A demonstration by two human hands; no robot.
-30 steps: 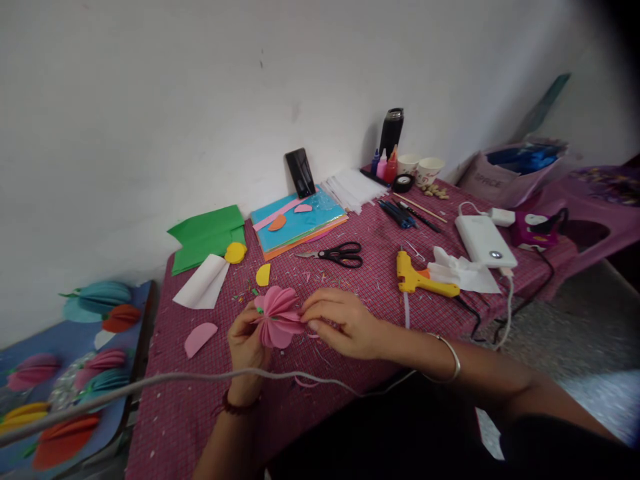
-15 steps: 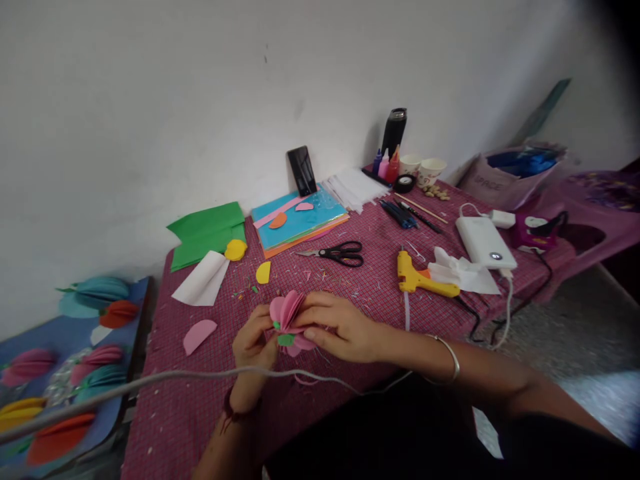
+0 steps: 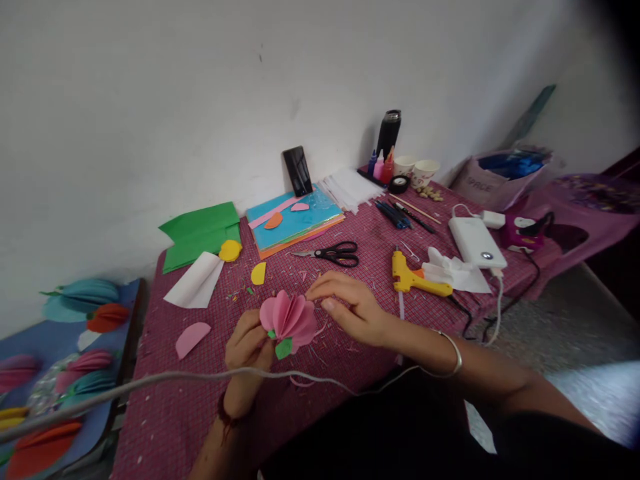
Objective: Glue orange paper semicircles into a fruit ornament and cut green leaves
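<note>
The left hand point(image 3: 249, 341) pinches the pink folded-paper ornament point(image 3: 287, 321) at its left side, beside the small green paper leaves point(image 3: 283, 348). The right hand point(image 3: 350, 307) has its fingers stretched forward and loosely bent, with the thumb a little apart and nothing seen between them; the fingertips are at the upper right edge of the ornament, but whether they touch it one cannot tell exactly. The ornament is held up between the two hands, above the near part of the surface point(image 3: 165, 407).

The step seems to be the opening of the folds. For doing it well, the left hand should grip near the joined middle, firmly but without crushing, while the right hand separates the layers one by one with light fingertips, so that the gaps become equal. The paper looks matte and rather stiff; a hard pull could crease the rounded edges or loosen a leaf.

Around the hands lies checked cloth, sprinkled with thin paper scraps. To the left is a flat pink half-circle point(image 3: 193, 340); farther off are a smaller yellow half-circle point(image 3: 259, 273), scissors point(image 3: 330, 253) with black handles, and a yellow glue gun point(image 3: 417, 277) of smooth plastic.
</note>
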